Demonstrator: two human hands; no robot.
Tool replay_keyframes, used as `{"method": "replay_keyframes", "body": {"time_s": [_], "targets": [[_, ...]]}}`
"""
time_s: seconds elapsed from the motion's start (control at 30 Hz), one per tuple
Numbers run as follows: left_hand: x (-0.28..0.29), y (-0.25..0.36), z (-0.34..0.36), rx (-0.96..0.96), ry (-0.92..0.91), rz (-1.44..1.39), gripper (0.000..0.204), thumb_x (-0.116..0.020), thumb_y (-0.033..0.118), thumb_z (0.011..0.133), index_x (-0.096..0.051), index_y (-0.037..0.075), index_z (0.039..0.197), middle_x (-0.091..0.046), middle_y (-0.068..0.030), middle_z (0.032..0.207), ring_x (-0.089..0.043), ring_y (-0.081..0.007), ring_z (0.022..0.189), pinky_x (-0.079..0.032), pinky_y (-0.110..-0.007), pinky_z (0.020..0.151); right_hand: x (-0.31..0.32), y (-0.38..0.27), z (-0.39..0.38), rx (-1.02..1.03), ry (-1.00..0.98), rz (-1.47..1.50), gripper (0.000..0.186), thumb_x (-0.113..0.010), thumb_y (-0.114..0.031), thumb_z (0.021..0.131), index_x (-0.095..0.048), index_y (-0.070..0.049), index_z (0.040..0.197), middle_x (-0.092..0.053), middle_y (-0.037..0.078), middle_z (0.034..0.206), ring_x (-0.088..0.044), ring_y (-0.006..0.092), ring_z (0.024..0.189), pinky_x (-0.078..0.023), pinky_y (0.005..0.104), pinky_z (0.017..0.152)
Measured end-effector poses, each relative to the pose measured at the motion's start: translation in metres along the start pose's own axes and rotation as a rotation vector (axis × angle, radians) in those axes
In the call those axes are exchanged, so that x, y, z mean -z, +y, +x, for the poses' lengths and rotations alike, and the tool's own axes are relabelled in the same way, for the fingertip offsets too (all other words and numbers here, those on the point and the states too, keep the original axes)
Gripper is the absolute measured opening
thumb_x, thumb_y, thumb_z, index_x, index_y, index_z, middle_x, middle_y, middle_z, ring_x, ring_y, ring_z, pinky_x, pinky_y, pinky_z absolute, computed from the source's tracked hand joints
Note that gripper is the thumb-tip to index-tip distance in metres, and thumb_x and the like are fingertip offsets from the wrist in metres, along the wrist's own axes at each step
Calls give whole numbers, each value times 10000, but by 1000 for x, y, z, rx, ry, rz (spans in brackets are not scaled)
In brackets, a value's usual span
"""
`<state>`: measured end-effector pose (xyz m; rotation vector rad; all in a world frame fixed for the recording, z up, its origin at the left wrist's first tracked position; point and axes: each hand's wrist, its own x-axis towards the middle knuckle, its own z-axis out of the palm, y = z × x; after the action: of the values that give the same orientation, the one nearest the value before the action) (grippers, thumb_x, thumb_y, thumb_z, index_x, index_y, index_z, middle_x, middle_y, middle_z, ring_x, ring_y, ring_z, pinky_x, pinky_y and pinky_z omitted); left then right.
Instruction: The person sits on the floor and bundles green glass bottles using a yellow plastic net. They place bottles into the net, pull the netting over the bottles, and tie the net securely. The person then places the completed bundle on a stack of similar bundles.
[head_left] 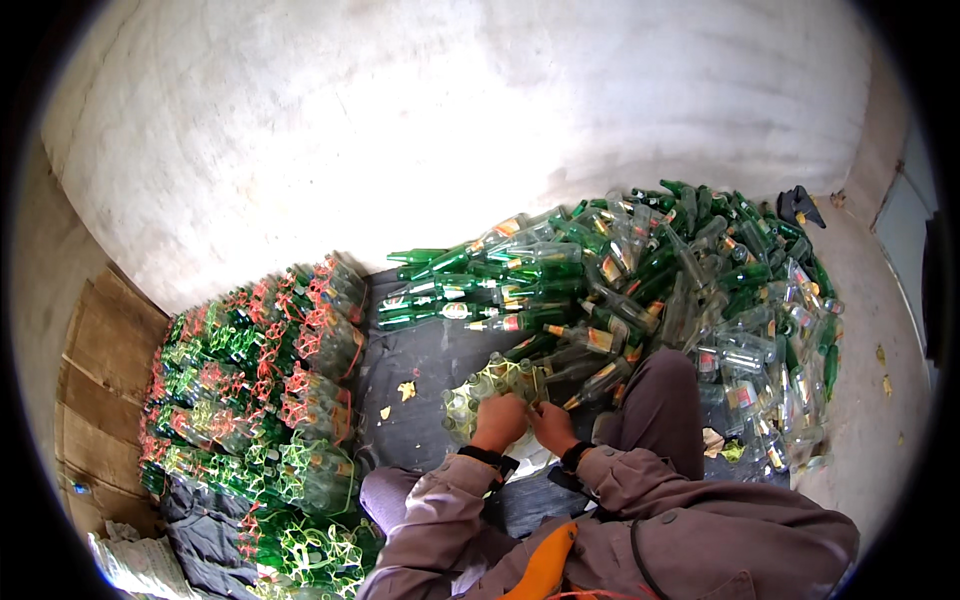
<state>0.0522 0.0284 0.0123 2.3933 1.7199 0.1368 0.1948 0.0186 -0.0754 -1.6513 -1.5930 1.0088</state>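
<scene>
In front of my crossed legs, a bundle of clear bottles stands on the dark sheet, with pale yellow-green strapping looped over its necks. My left hand is closed at the near side of this bundle, its fingertips on the strapping or a neck. My right hand is closed just to its right, fingertips nearly meeting those of my left. What exactly the fingertips pinch is too small to make out. An orange item hangs at my lap.
Strapped bottle bundles fill the left, beside cardboard on the wall. A loose pile of green and clear bottles spreads across the back and right. The dark sheet lies between. A white wall rises behind; black cloth lies back right.
</scene>
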Motion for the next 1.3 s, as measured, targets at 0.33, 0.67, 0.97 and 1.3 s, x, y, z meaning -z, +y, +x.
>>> {"method": "replay_keyframes", "body": {"time_s": [0.33, 0.67, 0.97, 1.3], "targets": [[32, -10, 4, -190, -49, 135, 161, -619, 214, 808, -735, 119, 750, -709, -113, 741, -711, -332, 713, -537, -466, 597, 12, 2, 6, 93, -101, 120, 295, -627, -283, 972, -675, 6, 939, -671, 149, 767, -685, 265, 713, -501, 415, 646], [4, -37, 18, -220, 127, 16, 169, -622, 179, 791, -754, 111, 710, -700, -126, 711, -715, -330, 704, -552, -457, 612, 72, -64, -7, 230, -299, -180, 234, -612, -228, 975, -654, -2, 931, -656, 194, 758, -658, 298, 594, -492, 408, 564], [18, -40, 24, -273, 194, 101, 121, -651, 153, 741, -716, 129, 642, -674, -101, 655, -694, -299, 642, -489, -442, 544, 28, -17, -2, 41, -276, 0, 260, -598, -242, 987, -632, 10, 931, -622, 184, 758, -631, 318, 683, -480, 425, 632], [33, -38, 21, -214, 84, 35, 79, -680, 172, 713, -721, 115, 678, -677, -136, 689, -694, -353, 699, -544, -467, 631, 20, -23, -6, 60, -251, 127, 242, -592, -225, 983, -626, 10, 940, -631, 201, 819, -624, 345, 763, -476, 426, 690]]}}
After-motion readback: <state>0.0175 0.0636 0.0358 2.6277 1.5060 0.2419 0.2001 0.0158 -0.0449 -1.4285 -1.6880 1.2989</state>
